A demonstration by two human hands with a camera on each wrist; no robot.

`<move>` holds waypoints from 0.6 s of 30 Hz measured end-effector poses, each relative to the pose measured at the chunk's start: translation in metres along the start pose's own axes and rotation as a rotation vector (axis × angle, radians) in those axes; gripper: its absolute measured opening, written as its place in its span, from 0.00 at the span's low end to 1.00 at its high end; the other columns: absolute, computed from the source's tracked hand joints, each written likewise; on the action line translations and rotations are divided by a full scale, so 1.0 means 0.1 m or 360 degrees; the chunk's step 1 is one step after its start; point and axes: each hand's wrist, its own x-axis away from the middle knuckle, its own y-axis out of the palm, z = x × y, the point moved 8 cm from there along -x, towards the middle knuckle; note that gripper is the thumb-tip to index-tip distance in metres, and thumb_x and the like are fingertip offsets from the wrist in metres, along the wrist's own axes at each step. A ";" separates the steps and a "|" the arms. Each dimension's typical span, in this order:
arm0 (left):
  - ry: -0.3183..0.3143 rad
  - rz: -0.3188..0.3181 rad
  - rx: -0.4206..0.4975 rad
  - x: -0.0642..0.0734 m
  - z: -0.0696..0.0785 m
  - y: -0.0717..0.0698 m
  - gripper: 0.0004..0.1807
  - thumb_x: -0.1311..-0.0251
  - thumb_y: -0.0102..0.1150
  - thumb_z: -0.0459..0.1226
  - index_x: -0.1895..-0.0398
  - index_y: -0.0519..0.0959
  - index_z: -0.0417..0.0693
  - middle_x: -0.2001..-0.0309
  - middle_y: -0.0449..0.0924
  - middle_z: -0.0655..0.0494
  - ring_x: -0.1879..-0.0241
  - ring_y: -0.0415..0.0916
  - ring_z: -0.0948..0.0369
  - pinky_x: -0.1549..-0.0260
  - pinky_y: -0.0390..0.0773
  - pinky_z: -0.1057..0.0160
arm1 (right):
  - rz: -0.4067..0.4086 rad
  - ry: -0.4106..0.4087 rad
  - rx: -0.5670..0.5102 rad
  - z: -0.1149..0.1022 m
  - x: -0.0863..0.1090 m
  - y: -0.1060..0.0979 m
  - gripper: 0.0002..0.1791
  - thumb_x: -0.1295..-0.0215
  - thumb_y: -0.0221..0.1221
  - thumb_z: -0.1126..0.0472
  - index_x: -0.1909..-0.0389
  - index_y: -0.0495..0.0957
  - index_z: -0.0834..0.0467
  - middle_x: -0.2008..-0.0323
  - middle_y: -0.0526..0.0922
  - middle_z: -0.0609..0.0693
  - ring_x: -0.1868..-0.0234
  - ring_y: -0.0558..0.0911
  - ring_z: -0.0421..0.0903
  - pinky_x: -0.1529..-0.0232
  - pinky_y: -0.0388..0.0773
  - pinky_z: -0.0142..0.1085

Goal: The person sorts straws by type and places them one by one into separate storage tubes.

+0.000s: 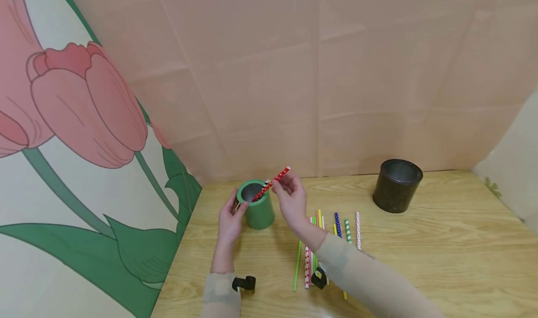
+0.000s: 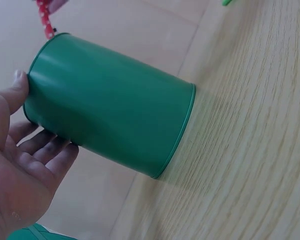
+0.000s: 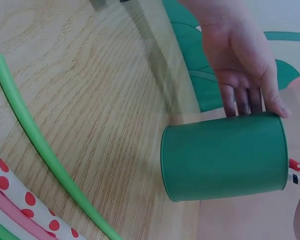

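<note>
A green can (image 1: 259,215) stands upright on the wooden table, its open mouth facing up. My left hand (image 1: 231,220) holds it at the left side, thumb at the rim and fingers against the wall, as the left wrist view (image 2: 110,102) also shows. With my right hand (image 1: 292,201) I pinch a red paper straw with white marks (image 1: 282,173), its lower end slanting into the can's mouth. Beside it, a black-and-white striped straw (image 3: 296,179) also pokes out of the can; whether my right fingers touch that one I cannot tell.
Right of the can, under my right forearm, lie several loose straws: a thin green one (image 1: 297,266), a red-dotted white one (image 1: 307,271), a green-striped one (image 1: 348,230), a pink-dotted one (image 1: 358,229). A black can (image 1: 397,187) stands at the back right, near the pinkish backdrop (image 1: 260,98).
</note>
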 end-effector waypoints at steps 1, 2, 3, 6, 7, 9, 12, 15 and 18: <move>-0.0002 0.0003 0.0000 0.00 0.00 0.00 0.36 0.23 0.62 0.34 0.17 0.62 0.41 0.17 0.59 0.43 0.19 0.57 0.47 0.23 0.64 0.52 | -0.0005 -0.0003 0.0008 0.00 0.00 0.01 0.15 0.28 0.66 0.72 0.43 0.77 0.70 0.52 0.83 0.63 0.53 0.85 0.55 0.48 0.89 0.45; -0.0002 0.0004 -0.0002 0.00 0.00 0.00 0.36 0.23 0.62 0.34 0.17 0.61 0.41 0.17 0.59 0.44 0.19 0.57 0.47 0.23 0.64 0.52 | -0.0010 -0.0004 0.0014 0.01 0.01 0.01 0.15 0.28 0.66 0.72 0.43 0.77 0.70 0.52 0.84 0.62 0.52 0.85 0.56 0.48 0.89 0.45; -0.0001 0.0007 0.0000 0.00 0.00 0.00 0.36 0.23 0.62 0.34 0.17 0.62 0.41 0.17 0.59 0.44 0.19 0.58 0.47 0.24 0.65 0.52 | -0.0014 -0.0004 0.0024 0.02 0.01 0.01 0.15 0.28 0.66 0.72 0.43 0.77 0.70 0.52 0.84 0.62 0.52 0.85 0.56 0.47 0.89 0.44; 0.0007 0.0009 0.0007 0.00 0.01 -0.01 0.36 0.23 0.62 0.34 0.17 0.62 0.41 0.17 0.59 0.43 0.19 0.58 0.46 0.23 0.64 0.51 | -0.0034 0.0005 0.0054 0.05 0.02 0.03 0.15 0.28 0.65 0.72 0.43 0.78 0.69 0.51 0.84 0.62 0.51 0.85 0.54 0.47 0.89 0.41; 0.0010 0.0010 0.0006 0.00 0.01 -0.01 0.35 0.23 0.62 0.34 0.17 0.62 0.41 0.17 0.59 0.43 0.19 0.57 0.46 0.23 0.64 0.50 | -0.0038 0.0011 0.0068 0.06 0.02 0.03 0.15 0.27 0.65 0.71 0.43 0.78 0.68 0.51 0.84 0.62 0.51 0.85 0.53 0.48 0.89 0.39; 0.0012 0.0009 0.0016 0.00 0.01 -0.01 0.36 0.23 0.62 0.34 0.17 0.62 0.40 0.17 0.58 0.42 0.19 0.57 0.46 0.23 0.64 0.50 | -0.0042 0.0020 0.0091 0.09 0.02 0.04 0.14 0.27 0.66 0.70 0.44 0.78 0.67 0.50 0.84 0.62 0.51 0.85 0.52 0.49 0.88 0.37; 0.0006 0.0005 0.0028 -0.01 0.00 -0.01 0.36 0.23 0.63 0.34 0.17 0.61 0.40 0.17 0.58 0.41 0.19 0.57 0.46 0.23 0.64 0.51 | -0.0047 0.0044 0.0116 0.11 0.02 0.04 0.14 0.27 0.66 0.69 0.44 0.79 0.66 0.49 0.84 0.62 0.50 0.85 0.51 0.49 0.88 0.34; 0.0004 -0.0004 0.0037 -0.01 0.00 0.00 0.36 0.23 0.63 0.34 0.17 0.62 0.40 0.17 0.58 0.41 0.19 0.57 0.46 0.23 0.64 0.51 | -0.0057 0.0069 0.0117 0.12 0.03 0.05 0.15 0.26 0.66 0.68 0.43 0.79 0.65 0.48 0.84 0.63 0.49 0.85 0.52 0.49 0.88 0.34; 0.0000 -0.0003 0.0031 0.00 0.01 0.00 0.36 0.23 0.63 0.34 0.17 0.61 0.39 0.17 0.58 0.41 0.19 0.57 0.46 0.24 0.64 0.52 | -0.0065 0.0094 0.0103 0.13 0.03 0.06 0.15 0.26 0.66 0.69 0.42 0.78 0.65 0.47 0.84 0.64 0.48 0.85 0.54 0.49 0.88 0.35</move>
